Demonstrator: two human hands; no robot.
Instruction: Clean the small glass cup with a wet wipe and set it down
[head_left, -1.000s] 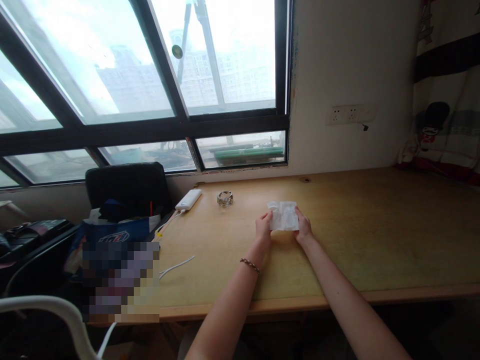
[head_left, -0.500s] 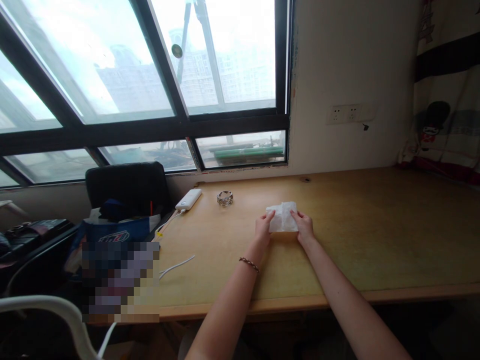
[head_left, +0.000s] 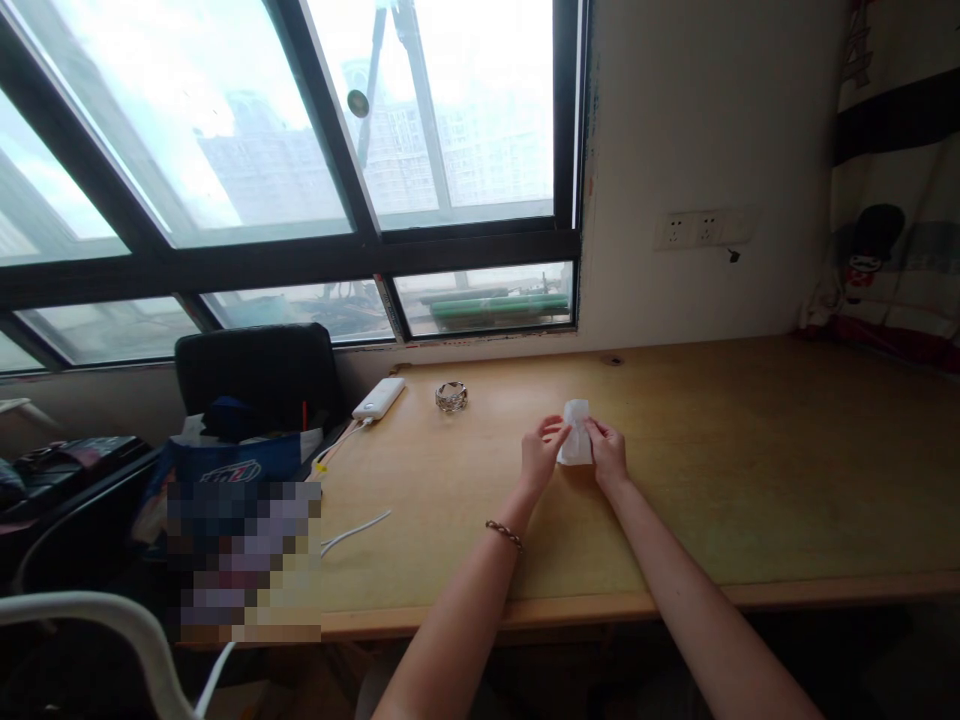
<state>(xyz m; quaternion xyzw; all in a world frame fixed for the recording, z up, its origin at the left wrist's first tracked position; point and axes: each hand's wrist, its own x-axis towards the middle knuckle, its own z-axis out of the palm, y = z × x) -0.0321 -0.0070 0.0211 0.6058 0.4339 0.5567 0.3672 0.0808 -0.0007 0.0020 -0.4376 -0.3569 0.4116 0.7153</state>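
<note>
A white tissue (head_left: 577,440), folded to a narrow upright piece, is held just above the wooden desk. My right hand (head_left: 609,455) pinches its right side, thumb on the face toward me. On the other side, my left hand (head_left: 541,452) has its thumb and fingertips at the tissue's left edge, the fingers bent and slightly spread. The back of the tissue and the fingers behind it are hidden. A braided bracelet (head_left: 504,534) circles my left wrist.
On the wooden desk (head_left: 750,480) lie a silver ring-shaped object (head_left: 451,397) and a white power bank (head_left: 379,399) with a cable. A black chair (head_left: 255,370) with a blue bag (head_left: 232,465) stands at the left. Sockets (head_left: 705,229) are on the wall.
The tissue was spread wide between both hands and is now folded to about half its width. My left hand has shifted slightly right and its fingers have loosened.
</note>
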